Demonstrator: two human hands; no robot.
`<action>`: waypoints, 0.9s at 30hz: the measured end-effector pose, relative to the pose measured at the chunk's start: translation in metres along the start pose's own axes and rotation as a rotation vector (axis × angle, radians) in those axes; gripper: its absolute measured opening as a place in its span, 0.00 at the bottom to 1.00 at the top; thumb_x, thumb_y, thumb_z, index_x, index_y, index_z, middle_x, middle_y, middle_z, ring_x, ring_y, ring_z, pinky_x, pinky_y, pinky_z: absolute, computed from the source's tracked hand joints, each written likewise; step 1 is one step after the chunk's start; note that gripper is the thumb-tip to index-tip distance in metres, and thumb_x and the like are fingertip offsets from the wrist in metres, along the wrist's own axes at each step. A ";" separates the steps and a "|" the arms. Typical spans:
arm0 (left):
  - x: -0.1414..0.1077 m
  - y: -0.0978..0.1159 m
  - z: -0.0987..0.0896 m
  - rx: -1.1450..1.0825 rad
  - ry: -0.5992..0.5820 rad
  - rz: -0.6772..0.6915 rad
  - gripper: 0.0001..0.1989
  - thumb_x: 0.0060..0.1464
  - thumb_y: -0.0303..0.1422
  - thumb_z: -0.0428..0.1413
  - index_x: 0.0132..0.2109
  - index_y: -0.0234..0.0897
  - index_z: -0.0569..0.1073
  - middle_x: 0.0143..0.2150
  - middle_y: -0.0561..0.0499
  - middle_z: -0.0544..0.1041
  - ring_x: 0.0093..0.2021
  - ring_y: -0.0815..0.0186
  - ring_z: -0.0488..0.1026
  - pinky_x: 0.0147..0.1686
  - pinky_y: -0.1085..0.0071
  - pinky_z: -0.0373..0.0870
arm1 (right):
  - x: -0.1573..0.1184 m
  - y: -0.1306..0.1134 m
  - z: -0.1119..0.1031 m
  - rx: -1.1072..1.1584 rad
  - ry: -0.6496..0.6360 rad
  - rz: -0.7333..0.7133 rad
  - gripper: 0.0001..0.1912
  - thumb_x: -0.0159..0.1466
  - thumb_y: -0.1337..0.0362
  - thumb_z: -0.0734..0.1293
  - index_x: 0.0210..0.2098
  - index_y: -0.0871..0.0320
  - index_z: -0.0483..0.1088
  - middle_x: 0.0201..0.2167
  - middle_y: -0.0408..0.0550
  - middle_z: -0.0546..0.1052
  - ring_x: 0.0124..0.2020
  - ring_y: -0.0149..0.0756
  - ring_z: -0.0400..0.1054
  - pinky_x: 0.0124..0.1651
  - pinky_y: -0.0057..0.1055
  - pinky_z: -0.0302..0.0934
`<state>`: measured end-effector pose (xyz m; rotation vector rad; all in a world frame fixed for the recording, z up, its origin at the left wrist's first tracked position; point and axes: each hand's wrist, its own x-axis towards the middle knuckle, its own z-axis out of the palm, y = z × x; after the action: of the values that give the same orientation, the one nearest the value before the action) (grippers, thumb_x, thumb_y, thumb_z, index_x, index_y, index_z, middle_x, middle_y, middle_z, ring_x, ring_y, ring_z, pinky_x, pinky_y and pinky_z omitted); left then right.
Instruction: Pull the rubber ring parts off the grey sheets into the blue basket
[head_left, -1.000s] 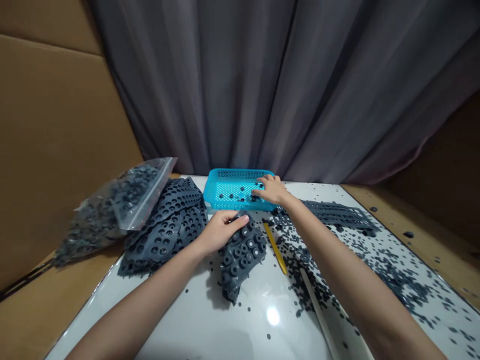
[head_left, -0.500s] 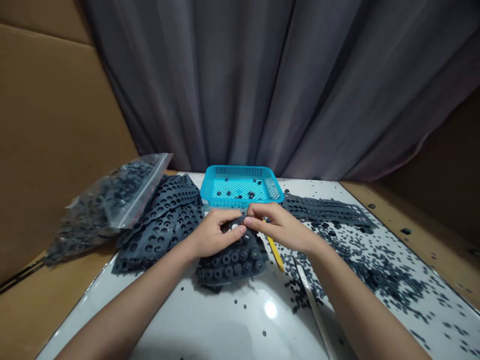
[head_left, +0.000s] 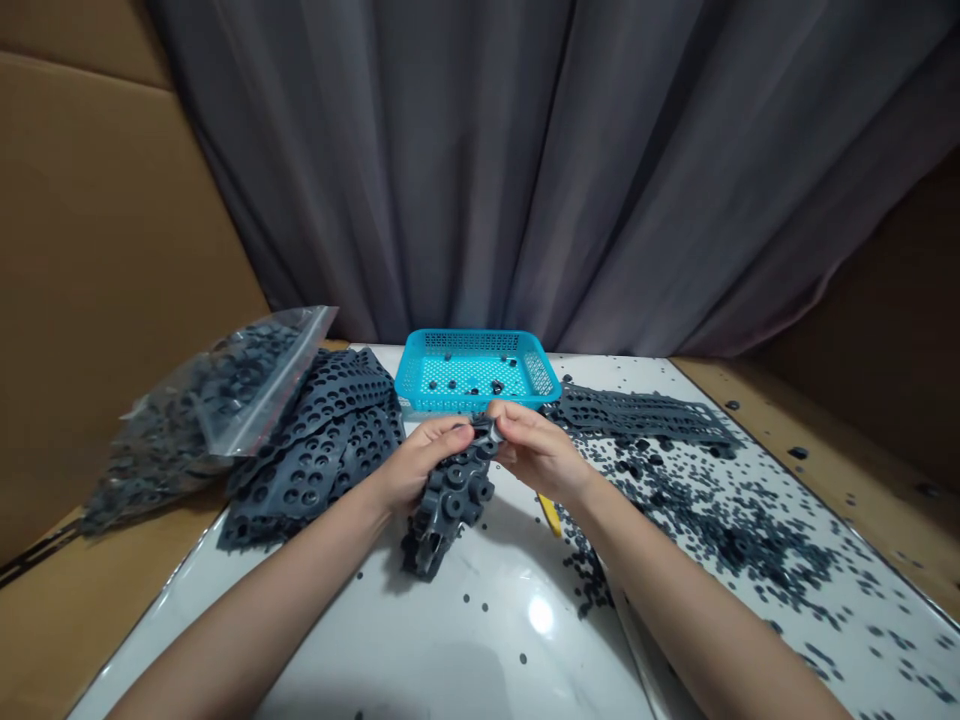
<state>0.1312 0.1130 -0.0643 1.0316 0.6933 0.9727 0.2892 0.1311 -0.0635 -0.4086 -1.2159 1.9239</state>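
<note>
Tabletop (head_left: 450, 640) below, both hands (head_left: 416, 465) (head_left: 536, 455) now hold the rubber sheet (head_left: 450, 505) raised.

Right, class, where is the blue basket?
In the head view, the blue basket sits at the table's far edge, just beyond the left hand and right hand.

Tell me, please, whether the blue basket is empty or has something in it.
It is not empty: the turquoise perforated plastic basket holds a few small dark pieces scattered across its floor, with most of the holed bottom still showing.
</note>
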 end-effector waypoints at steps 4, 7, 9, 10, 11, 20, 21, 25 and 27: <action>0.004 -0.006 -0.007 -0.069 0.052 -0.009 0.17 0.41 0.43 0.63 0.31 0.32 0.74 0.22 0.53 0.70 0.22 0.72 0.63 0.24 0.76 0.58 | 0.002 0.004 -0.003 0.051 0.012 -0.031 0.14 0.57 0.58 0.67 0.24 0.58 0.58 0.17 0.37 0.51 0.19 0.25 0.43 0.25 0.25 0.39; 0.004 -0.004 -0.008 -0.153 0.107 0.017 0.17 0.40 0.43 0.64 0.28 0.32 0.73 0.21 0.53 0.70 0.22 0.71 0.65 0.25 0.75 0.61 | 0.004 0.000 -0.006 0.071 0.029 -0.127 0.18 0.60 0.57 0.63 0.21 0.57 0.51 0.18 0.36 0.48 0.18 0.25 0.41 0.24 0.25 0.41; 0.003 -0.001 -0.007 -0.149 0.085 0.026 0.17 0.40 0.43 0.63 0.26 0.32 0.72 0.20 0.53 0.69 0.21 0.72 0.63 0.24 0.75 0.60 | 0.006 -0.005 -0.010 -0.090 0.075 -0.205 0.19 0.62 0.54 0.58 0.21 0.56 0.48 0.18 0.36 0.47 0.18 0.25 0.42 0.24 0.26 0.43; 0.002 0.001 -0.006 -0.128 0.062 0.021 0.17 0.41 0.43 0.63 0.25 0.32 0.71 0.19 0.54 0.67 0.20 0.73 0.62 0.23 0.76 0.59 | 0.007 -0.008 -0.014 -0.217 0.102 -0.230 0.19 0.62 0.54 0.57 0.21 0.56 0.48 0.17 0.36 0.48 0.18 0.26 0.43 0.24 0.26 0.44; 0.001 0.002 -0.005 -0.103 0.044 0.016 0.17 0.41 0.44 0.63 0.25 0.32 0.71 0.19 0.55 0.66 0.18 0.74 0.60 0.21 0.76 0.58 | 0.008 -0.011 -0.018 -0.344 0.127 -0.242 0.18 0.62 0.53 0.57 0.21 0.56 0.50 0.17 0.37 0.51 0.19 0.26 0.45 0.25 0.27 0.45; 0.005 0.002 -0.010 0.320 -0.085 0.259 0.14 0.48 0.41 0.58 0.29 0.32 0.73 0.30 0.51 0.66 0.31 0.70 0.62 0.32 0.74 0.58 | 0.022 -0.016 -0.101 -1.100 0.639 -0.296 0.11 0.56 0.59 0.64 0.35 0.59 0.68 0.25 0.43 0.69 0.25 0.31 0.57 0.31 0.30 0.51; 0.006 0.000 -0.010 0.326 -0.091 0.271 0.13 0.48 0.39 0.59 0.28 0.33 0.71 0.30 0.52 0.67 0.31 0.69 0.62 0.33 0.73 0.59 | 0.023 -0.015 -0.108 -1.139 0.678 -0.293 0.11 0.55 0.60 0.64 0.35 0.59 0.69 0.25 0.44 0.70 0.25 0.32 0.57 0.31 0.31 0.52; 0.012 -0.009 -0.009 0.294 -0.037 0.182 0.15 0.45 0.35 0.61 0.25 0.35 0.61 0.27 0.55 0.66 0.30 0.71 0.62 0.33 0.75 0.58 | 0.024 -0.006 -0.126 -1.274 0.765 -0.259 0.10 0.54 0.61 0.65 0.32 0.60 0.73 0.27 0.49 0.75 0.30 0.38 0.63 0.39 0.37 0.55; 0.014 -0.013 -0.007 0.302 0.034 0.092 0.16 0.45 0.35 0.61 0.26 0.36 0.59 0.24 0.58 0.63 0.25 0.74 0.59 0.28 0.77 0.56 | 0.024 -0.004 -0.129 -1.322 0.780 -0.252 0.12 0.53 0.60 0.65 0.35 0.58 0.74 0.32 0.51 0.76 0.37 0.44 0.64 0.45 0.41 0.54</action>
<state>0.1349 0.1258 -0.0796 1.3226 0.8443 0.9853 0.3578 0.2277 -0.1192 -1.4085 -1.6687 0.3788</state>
